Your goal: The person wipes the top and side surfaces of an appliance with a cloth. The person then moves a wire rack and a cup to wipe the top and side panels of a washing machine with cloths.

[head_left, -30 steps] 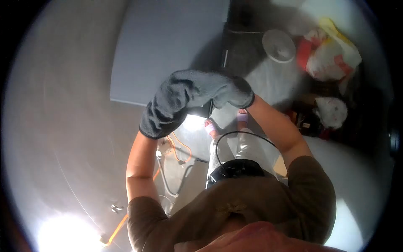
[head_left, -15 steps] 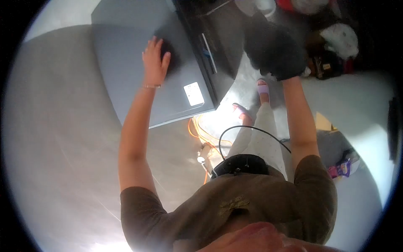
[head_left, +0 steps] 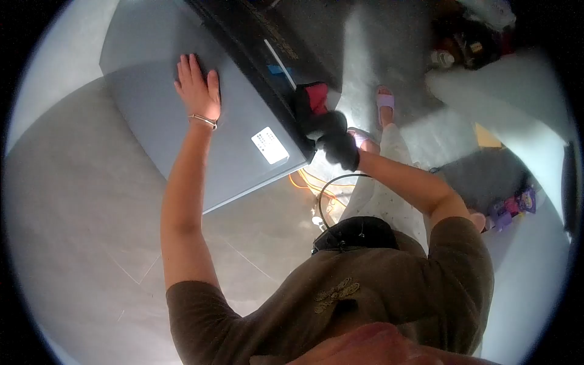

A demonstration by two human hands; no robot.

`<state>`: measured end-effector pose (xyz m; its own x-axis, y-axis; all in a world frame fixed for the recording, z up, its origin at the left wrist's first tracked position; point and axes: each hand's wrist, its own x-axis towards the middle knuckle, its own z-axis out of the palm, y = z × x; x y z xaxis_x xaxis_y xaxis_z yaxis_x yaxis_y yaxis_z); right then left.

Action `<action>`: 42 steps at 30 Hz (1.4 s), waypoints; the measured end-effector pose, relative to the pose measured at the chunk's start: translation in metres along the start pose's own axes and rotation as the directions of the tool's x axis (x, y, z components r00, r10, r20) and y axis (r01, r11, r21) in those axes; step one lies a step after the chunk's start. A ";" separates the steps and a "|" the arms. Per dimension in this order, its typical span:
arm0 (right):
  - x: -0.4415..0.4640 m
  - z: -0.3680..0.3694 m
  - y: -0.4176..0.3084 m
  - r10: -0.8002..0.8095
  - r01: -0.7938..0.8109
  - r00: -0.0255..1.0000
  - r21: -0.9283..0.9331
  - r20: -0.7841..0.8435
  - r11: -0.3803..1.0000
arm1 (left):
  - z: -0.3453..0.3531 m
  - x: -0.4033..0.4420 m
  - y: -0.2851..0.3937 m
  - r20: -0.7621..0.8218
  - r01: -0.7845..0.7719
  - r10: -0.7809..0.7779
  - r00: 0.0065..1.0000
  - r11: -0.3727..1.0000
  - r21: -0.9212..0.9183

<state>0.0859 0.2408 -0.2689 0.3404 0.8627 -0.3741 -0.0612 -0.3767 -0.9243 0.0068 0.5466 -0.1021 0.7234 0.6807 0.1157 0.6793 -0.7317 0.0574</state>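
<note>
Floor [head_left: 109, 243] borders grey cabinet [head_left: 237, 109]; left hand [head_left: 199, 94] flat inside edges.

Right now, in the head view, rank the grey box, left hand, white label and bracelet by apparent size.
1. Grey box, largest by far
2. Left hand, fingers included
3. White label
4. Bracelet, a thin band

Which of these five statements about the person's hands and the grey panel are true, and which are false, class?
1. The left hand is bare. True.
2. The right hand is bare. False: it wears a dark glove.
3. The bracelet is on the left wrist. True.
4. A white label is on the grey panel. True.
5. The left hand covers that label. False: they are apart.
</note>
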 end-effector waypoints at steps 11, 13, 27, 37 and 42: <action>0.064 -0.003 0.034 0.237 -0.203 0.955 -0.189 0.177 0.961 | -0.008 0.002 0.005 -0.007 -0.047 0.047 0.999 0.998 -0.034; 0.085 -0.009 0.035 0.250 -0.210 0.951 -0.213 0.182 0.954 | -0.008 0.002 0.003 -0.014 -0.079 0.078 0.997 0.996 -0.042; 0.212 -0.002 0.004 0.012 0.006 0.989 -0.120 0.148 0.993 | -0.016 0.004 0.010 -0.004 -0.093 0.093 0.996 0.993 -0.073; 0.284 0.014 0.118 0.244 -0.240 0.970 -0.258 -0.018 0.936 | -0.015 0.013 0.010 -0.002 -0.120 0.121 0.993 0.985 -0.125; 0.255 0.020 0.180 0.435 -0.426 0.900 -0.303 -0.040 0.853 | -0.020 0.018 0.014 0.054 -0.091 0.100 0.994 0.986 -0.142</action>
<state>0.1427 0.3998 -0.5326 0.3167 0.5988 -0.7357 0.0875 -0.7907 -0.6059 0.0268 0.5481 -0.0799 0.7931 0.6054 0.0666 0.5861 -0.7884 0.1870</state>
